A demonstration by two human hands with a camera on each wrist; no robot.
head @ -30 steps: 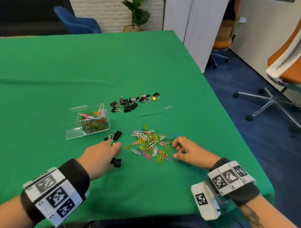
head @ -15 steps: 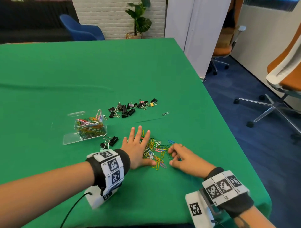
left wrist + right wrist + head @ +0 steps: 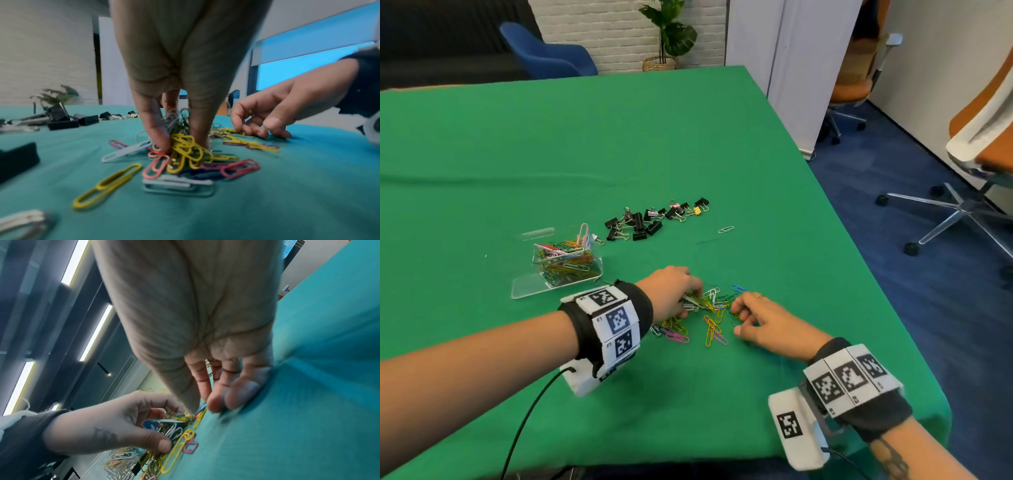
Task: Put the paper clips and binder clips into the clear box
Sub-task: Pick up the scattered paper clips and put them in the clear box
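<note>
The box (image 3: 566,265) stands open at the left of the green cloth (image 3: 482,154), part full of paper clips, its lid (image 3: 527,289) lying flat at its near side; behind and to its right the binder clips (image 3: 650,221) lie in a loose row, none of them in the box yet, with one stray clip (image 3: 726,229) beyond; the left hand (image 3: 673,293), which half a second ago lay flat with fingers spread on the paper clips (image 3: 710,320), now has its fingers drawn in and pinches a tangled bunch of them against the cloth, so a handful looks ready to go across to the box; the right hand (image 3: 760,323) has hardly shifted; it rests at the pile's right edge with fingers loosely curled, tips touching a few clips, though whether it actually holds any I cannot tell; many clips lie loose between and before the two hands, so the task is roughly midway by my reckoning.
</note>
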